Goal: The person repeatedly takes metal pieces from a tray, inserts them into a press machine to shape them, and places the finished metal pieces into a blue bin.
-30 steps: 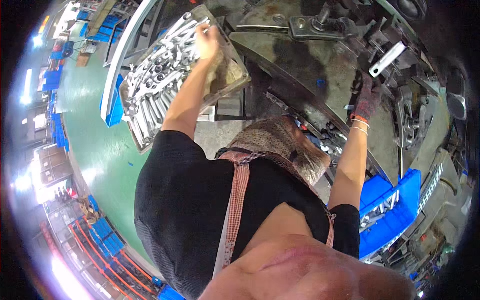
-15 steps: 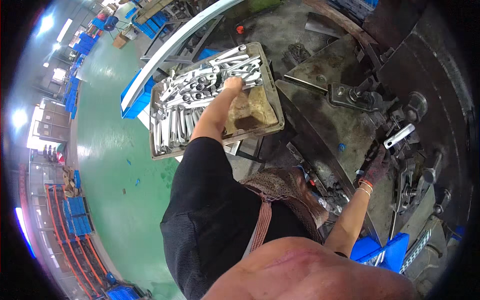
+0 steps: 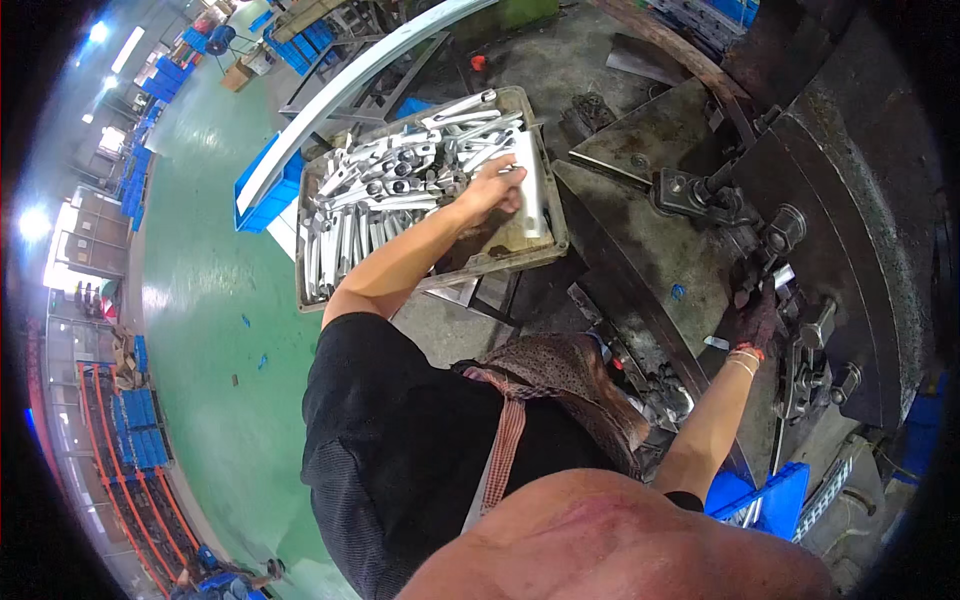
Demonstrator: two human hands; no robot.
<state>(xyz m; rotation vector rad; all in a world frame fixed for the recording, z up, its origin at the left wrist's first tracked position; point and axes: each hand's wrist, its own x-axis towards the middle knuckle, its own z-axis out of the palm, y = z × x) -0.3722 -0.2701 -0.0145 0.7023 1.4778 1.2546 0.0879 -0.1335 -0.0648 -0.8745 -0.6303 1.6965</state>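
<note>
The dark press machine (image 3: 830, 220) filled the right side of the view, a mass of stained, oily steel with bolts, clamps and a sloping plate, all rough and dull. Left of it stood a shallow metal tray (image 3: 556, 215), dented at the rim and worn brown on its bare floor, piled over most of its length with silvery metal parts (image 3: 390, 190). These were long, flat, bright pieces with rounded ends and holes, lying crosswise over each other.

The left hand (image 3: 492, 185) lay at the tray's right end, its grip closed about the end of one flat metal bar (image 3: 530, 180), which rested near the tray's right wall, beside the heap. The bar looked rigid and fairly heavy for its size, smooth enough to slide, perhaps with an oily film; it would not bend or break, though its edges might be sharp. Taking it near the middle, across the flat faces, would likely balance it better than by the end.

The right hand (image 3: 755, 320), in a dark glove with bangles at the wrist, reached into the machine's clamps; whether its grip held anything, I could not tell. Below it a blue plastic crate (image 3: 770, 495) showed at the machine's foot.
</note>
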